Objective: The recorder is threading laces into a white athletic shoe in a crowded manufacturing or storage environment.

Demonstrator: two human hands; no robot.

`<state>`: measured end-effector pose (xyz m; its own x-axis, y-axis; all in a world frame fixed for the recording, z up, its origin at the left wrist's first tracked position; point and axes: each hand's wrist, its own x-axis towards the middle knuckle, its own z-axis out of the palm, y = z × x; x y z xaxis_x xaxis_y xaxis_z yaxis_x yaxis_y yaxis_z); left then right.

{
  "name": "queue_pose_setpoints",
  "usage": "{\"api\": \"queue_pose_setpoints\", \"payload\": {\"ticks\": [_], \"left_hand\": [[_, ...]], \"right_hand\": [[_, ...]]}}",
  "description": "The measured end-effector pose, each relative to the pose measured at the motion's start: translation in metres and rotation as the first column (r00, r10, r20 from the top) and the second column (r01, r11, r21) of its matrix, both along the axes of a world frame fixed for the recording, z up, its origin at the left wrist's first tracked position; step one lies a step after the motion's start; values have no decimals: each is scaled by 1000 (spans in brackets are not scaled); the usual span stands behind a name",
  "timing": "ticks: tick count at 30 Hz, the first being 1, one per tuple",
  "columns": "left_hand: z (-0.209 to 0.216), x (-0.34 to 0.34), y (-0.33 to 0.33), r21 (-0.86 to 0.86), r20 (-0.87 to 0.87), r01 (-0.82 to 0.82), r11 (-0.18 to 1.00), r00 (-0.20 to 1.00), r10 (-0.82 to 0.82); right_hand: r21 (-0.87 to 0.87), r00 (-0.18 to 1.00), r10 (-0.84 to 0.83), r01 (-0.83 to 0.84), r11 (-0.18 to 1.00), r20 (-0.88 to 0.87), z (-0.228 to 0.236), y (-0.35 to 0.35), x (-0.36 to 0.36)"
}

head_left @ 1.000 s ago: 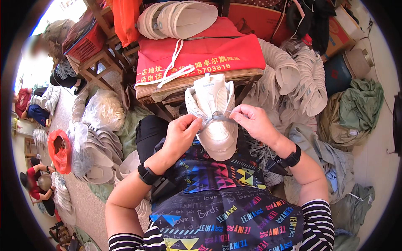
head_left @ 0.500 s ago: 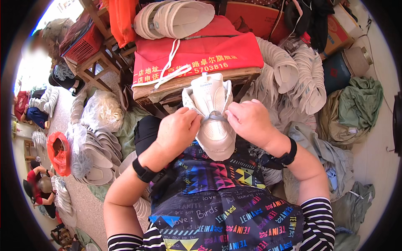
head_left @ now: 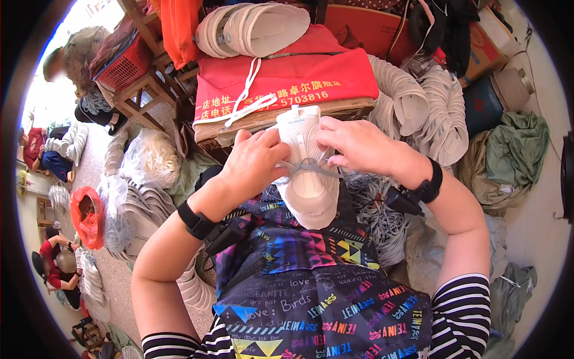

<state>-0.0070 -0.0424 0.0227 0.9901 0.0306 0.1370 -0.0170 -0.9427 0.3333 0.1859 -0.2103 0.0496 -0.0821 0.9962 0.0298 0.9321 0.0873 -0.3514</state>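
A white shoe upper [head_left: 308, 206] rests in front of me, its toe toward my lap and its tongue against the stool edge. Across its throat runs a grey shoelace [head_left: 310, 166], crossed in the middle. From the left, my left hand [head_left: 251, 164] is closed, fingertips pinching the lace at that side. My right hand [head_left: 362, 146] is closed on the other side, thumb and fingers pinching the lace near the tongue. A loose lace end sticks out below the right fingers. The exact grip inside the fingertips is partly hidden.
A wooden stool [head_left: 353, 109] draped with red cloth [head_left: 353, 72] stands ahead, bearing stacked white uppers [head_left: 278, 29] and a white lace [head_left: 242, 107]. More stacked uppers [head_left: 445, 113] and bundled grey laces [head_left: 382, 221] lie right. Bagged goods [head_left: 149, 158] sit left; other people work farther off.
The lace, pulled flat across the throat before, now shows a crossing with a loose end to the right. Both hands have shifted their grip, the right one moving up toward the tongue.
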Motion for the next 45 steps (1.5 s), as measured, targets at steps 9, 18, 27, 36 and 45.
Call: {"api": "queue_pose_setpoints", "payload": {"ticks": [9, 18, 27, 36, 45], "left_hand": [[-25, -6, 1, -266, 146, -20, 964, 987, 61], [-15, 13, -8, -213, -37, -229, 950, 973, 227], [5, 16, -33, -883, 27, -218, 416, 861, 508], [30, 34, -21, -591, 539, -72, 804, 706, 460], [28, 34, -1, -981, -67, -88, 170, 990, 127]], "right_hand": [[7, 981, -20, 22, 1000, -191, -19, 1, 6], [-6, 892, -315, 331, 944, -326, -35, 3, -18], [-74, 475, -327, 476, 877, -817, -22, 2, -44], [-185, 99, -203, 171, 968, -974, 25, 16, -30], [169, 287, 109, 195, 966, -952, 107, 25, -20]]}}
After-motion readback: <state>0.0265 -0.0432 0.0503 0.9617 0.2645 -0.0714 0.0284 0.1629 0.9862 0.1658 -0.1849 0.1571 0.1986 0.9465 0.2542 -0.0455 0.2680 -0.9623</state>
